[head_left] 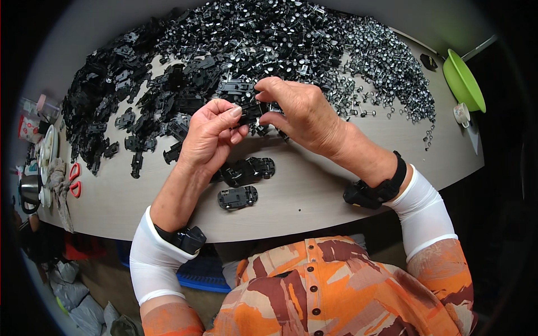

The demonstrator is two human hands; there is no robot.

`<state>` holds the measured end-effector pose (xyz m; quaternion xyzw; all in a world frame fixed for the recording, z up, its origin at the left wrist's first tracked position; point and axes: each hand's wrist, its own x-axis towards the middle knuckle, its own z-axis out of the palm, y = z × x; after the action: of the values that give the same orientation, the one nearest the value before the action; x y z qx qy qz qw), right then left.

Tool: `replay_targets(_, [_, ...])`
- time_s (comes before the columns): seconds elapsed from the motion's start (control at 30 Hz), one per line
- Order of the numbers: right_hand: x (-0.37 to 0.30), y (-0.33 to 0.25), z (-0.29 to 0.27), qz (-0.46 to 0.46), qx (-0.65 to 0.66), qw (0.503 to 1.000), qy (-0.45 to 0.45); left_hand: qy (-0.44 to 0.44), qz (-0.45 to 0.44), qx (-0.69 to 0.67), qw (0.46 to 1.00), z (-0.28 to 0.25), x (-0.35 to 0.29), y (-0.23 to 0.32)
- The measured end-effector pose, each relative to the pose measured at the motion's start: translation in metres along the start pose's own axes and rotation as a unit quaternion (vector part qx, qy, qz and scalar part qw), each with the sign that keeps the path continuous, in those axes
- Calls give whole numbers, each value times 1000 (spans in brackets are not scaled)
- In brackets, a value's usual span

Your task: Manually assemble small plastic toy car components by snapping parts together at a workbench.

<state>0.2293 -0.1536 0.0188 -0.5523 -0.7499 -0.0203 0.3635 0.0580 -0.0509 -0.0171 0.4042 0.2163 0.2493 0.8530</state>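
Observation:
My left hand [212, 130] is closed on a black plastic toy car chassis [250, 113], pinching one end between thumb and fingers. At its other end, my right hand [300, 112] curves thumb and forefinger around the part from both sides. Whether a wheel axle also sits between those fingertips is too small and dark to tell. Below the hands, several black chassis with wheels [249, 170] lie bunched together, partly behind my left wrist. Nearer me rests another dark chassis [237, 197], flat on the table.
A heap of black chassis [92, 103] covers the table's [302, 207] left side. Wheel axles [386, 61] are piled across the back and right. Red-handled scissors [74, 180] lie left, by a grey cloth [58, 182]. A green bowl [462, 78] and white cup [462, 115] stand right.

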Motion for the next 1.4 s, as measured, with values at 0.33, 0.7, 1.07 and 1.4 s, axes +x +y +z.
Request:
replay_targets(0.33, [2,0,4,-47,-1,999,19,-27,25,-39,999,6,-4,3])
replay_targets(0.7, [-21,-28,4,42,103,978,-174,42,143,355,923,-51,-14,87])
replay_targets(1.07, [-25,-41,5,78,31,959,-270,22,67,647,759,-48,-64,57])
replay_targets(1.4, [10,-78,42,77,6,913,-400,64,7,643,764,-64,-91,83])
